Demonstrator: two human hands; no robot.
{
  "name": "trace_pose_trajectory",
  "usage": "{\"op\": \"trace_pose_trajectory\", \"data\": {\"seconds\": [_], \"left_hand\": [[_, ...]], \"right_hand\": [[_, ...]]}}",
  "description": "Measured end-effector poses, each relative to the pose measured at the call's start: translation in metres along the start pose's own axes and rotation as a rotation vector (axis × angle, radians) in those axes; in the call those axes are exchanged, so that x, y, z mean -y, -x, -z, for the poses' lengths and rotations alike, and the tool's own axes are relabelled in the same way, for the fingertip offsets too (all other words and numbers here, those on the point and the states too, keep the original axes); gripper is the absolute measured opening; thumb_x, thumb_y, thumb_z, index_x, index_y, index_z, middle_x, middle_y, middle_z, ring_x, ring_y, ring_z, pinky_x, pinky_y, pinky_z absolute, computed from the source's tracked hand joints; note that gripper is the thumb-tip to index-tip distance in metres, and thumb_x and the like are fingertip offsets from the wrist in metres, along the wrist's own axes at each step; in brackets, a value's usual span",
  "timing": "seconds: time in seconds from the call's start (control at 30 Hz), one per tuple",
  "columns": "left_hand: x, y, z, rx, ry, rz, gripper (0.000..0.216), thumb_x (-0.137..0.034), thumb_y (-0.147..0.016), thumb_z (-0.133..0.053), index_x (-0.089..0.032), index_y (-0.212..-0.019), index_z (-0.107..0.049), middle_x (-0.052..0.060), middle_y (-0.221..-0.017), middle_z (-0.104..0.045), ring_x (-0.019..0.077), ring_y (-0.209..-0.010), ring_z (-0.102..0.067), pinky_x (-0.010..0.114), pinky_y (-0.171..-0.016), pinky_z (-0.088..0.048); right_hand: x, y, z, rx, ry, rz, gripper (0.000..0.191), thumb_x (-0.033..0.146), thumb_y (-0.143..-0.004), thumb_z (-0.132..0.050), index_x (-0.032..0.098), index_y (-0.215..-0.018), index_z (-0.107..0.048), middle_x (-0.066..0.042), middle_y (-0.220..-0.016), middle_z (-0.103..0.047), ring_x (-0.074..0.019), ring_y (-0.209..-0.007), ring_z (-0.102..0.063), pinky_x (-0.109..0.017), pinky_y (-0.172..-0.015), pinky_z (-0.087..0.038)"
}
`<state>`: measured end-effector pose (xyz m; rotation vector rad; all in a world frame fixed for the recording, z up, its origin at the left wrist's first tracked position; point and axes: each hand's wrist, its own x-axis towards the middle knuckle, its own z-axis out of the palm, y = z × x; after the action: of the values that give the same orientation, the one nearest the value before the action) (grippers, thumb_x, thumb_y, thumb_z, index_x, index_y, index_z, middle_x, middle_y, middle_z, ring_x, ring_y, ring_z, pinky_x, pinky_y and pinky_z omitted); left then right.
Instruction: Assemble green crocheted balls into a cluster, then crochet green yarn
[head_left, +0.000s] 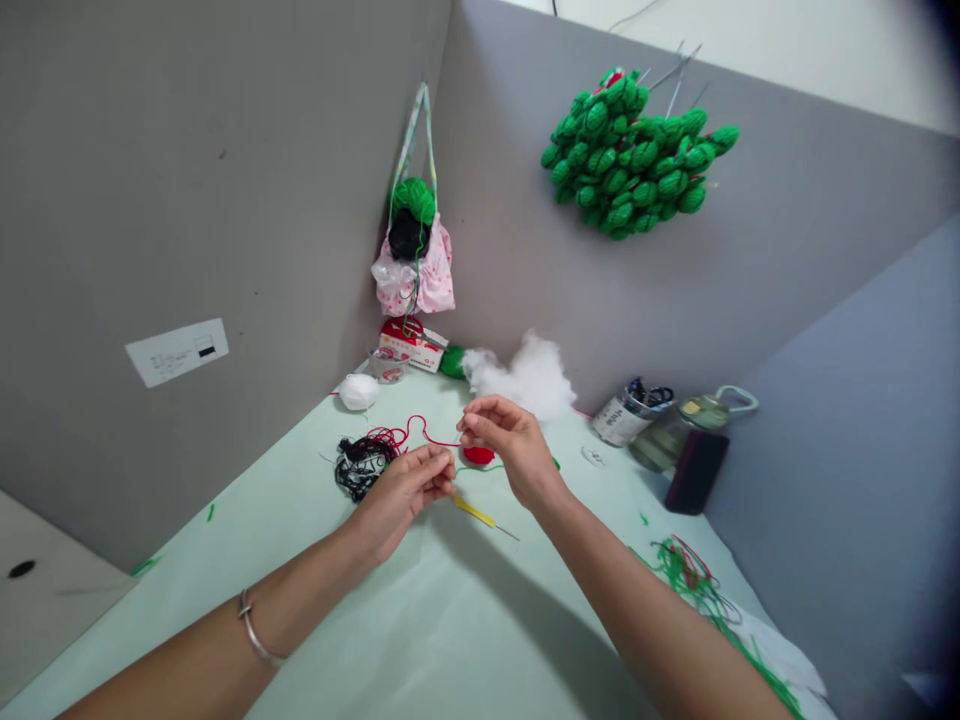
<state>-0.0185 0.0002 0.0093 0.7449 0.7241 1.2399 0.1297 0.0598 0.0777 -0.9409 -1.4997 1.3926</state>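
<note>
My left hand [405, 492] is pinched shut over the pale green desk [420, 620], holding a thin strand of yarn near its fingertips. My right hand [510, 440] is also pinched, gripping the red yarn [420, 428] that loops back to a tangle of red and black threads [364, 462]. A small red crocheted piece [478, 456] lies just under my right fingers. A yellow-handled crochet hook [480, 515] rests on the desk below both hands.
Grey partition walls enclose the desk. White stuffing [529, 375], a white yarn ball [358, 391], a tin with scissors [628, 410], a glass jar [675, 435] stand behind. Green crocheted pieces [634, 155] and a pink bag [415, 265] hang on the walls. Green yarn scraps [697, 585] lie right.
</note>
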Motion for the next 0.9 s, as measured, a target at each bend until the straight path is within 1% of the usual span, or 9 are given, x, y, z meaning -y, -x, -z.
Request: {"op": "trace_pose_trajectory", "data": {"seconds": [0.1, 0.2, 0.3, 0.43, 0.5, 0.6, 0.7, 0.8, 0.9], "left_hand": [[0.006, -0.002, 0.003, -0.053, 0.006, 0.028, 0.033, -0.042, -0.077, -0.080, -0.017, -0.083, -0.060, -0.001, -0.081, -0.059, 0.0085, -0.069, -0.054, 0.021, -0.074, -0.046], [0.011, -0.002, 0.003, -0.053, -0.045, 0.069, 0.034, -0.045, -0.077, -0.079, -0.017, -0.082, -0.060, -0.001, -0.081, -0.059, 0.0085, -0.069, -0.054, 0.022, -0.077, -0.046], [0.014, 0.000, 0.001, -0.035, -0.112, 0.092, 0.035, -0.048, -0.077, -0.078, -0.017, -0.081, -0.061, -0.001, -0.080, -0.061, 0.0091, -0.069, -0.054, 0.022, -0.077, -0.044], [0.015, 0.002, -0.002, -0.020, -0.174, 0.101, 0.036, -0.051, -0.075, -0.077, -0.018, -0.079, -0.063, 0.000, -0.078, -0.062, 0.0106, -0.070, -0.055, 0.024, -0.076, -0.043], [0.017, 0.002, -0.002, -0.012, -0.196, 0.100, 0.036, -0.051, -0.076, -0.076, -0.018, -0.079, -0.063, 0.001, -0.078, -0.063, 0.0114, -0.070, -0.055, 0.025, -0.075, -0.042], [0.022, 0.001, -0.001, 0.010, -0.241, 0.090, 0.035, -0.051, -0.077, -0.073, -0.017, -0.080, -0.062, 0.002, -0.078, -0.064, 0.0121, -0.069, -0.055, 0.025, -0.069, -0.038], [0.026, 0.000, 0.000, 0.041, -0.294, 0.095, 0.035, -0.051, -0.080, -0.070, -0.017, -0.082, -0.061, 0.002, -0.079, -0.065, 0.0122, -0.068, -0.054, 0.026, -0.065, -0.034], [0.027, 0.001, 0.000, 0.071, -0.319, 0.098, 0.034, -0.049, -0.080, -0.069, -0.016, -0.084, -0.060, 0.002, -0.079, -0.064, 0.0124, -0.069, -0.054, 0.027, -0.068, -0.035], [0.026, 0.003, -0.001, 0.086, -0.324, 0.096, 0.035, -0.049, -0.080, -0.068, -0.015, -0.085, -0.060, 0.002, -0.080, -0.063, 0.0123, -0.070, -0.054, 0.027, -0.072, -0.037]], "right_hand": [[0.007, -0.037, -0.002, -0.052, 0.032, 0.130, 0.026, 0.044, -0.077, -0.075, 0.020, -0.084, -0.066, -0.002, -0.078, -0.072, -0.0132, -0.068, -0.065, -0.029, -0.072, -0.054], [0.013, -0.087, -0.005, -0.089, 0.087, 0.228, 0.026, 0.043, -0.074, -0.074, 0.019, -0.080, -0.064, -0.002, -0.074, -0.070, -0.0129, -0.065, -0.064, -0.028, -0.068, -0.053], [0.027, -0.140, -0.011, -0.203, 0.181, 0.396, 0.022, 0.041, -0.078, -0.067, 0.019, -0.078, -0.063, 0.000, -0.070, -0.066, -0.0116, -0.061, -0.059, -0.027, -0.065, -0.051], [0.051, -0.195, -0.026, -0.337, 0.335, 0.632, 0.022, 0.038, -0.089, -0.053, 0.019, -0.093, -0.064, -0.003, -0.083, -0.069, -0.0133, -0.072, -0.064, -0.026, -0.071, -0.051], [0.055, -0.212, -0.033, -0.388, 0.444, 0.638, 0.020, 0.033, -0.091, -0.051, 0.020, -0.097, -0.065, -0.005, -0.091, -0.071, -0.0149, -0.081, -0.067, -0.027, -0.077, -0.051], [0.046, -0.223, -0.042, -0.343, 0.642, 0.476, 0.014, 0.023, -0.087, -0.057, 0.019, -0.090, -0.069, -0.007, -0.092, -0.073, -0.0187, -0.091, -0.067, -0.030, -0.085, -0.049], [0.033, -0.223, -0.043, -0.303, 0.682, 0.390, 0.012, 0.021, -0.084, -0.059, 0.018, -0.087, -0.070, -0.007, -0.089, -0.074, -0.0194, -0.089, -0.068, -0.032, -0.085, -0.049], [0.029, -0.214, -0.033, -0.314, 0.648, 0.387, 0.018, 0.026, -0.086, -0.056, 0.017, -0.093, -0.070, -0.007, -0.089, -0.074, -0.0171, -0.078, -0.068, -0.030, -0.078, -0.051], [0.030, -0.194, -0.011, -0.314, 0.584, 0.361, 0.018, 0.028, -0.085, -0.056, 0.016, -0.091, -0.069, -0.005, -0.085, -0.072, -0.0136, -0.064, -0.065, -0.027, -0.067, -0.051]]}}
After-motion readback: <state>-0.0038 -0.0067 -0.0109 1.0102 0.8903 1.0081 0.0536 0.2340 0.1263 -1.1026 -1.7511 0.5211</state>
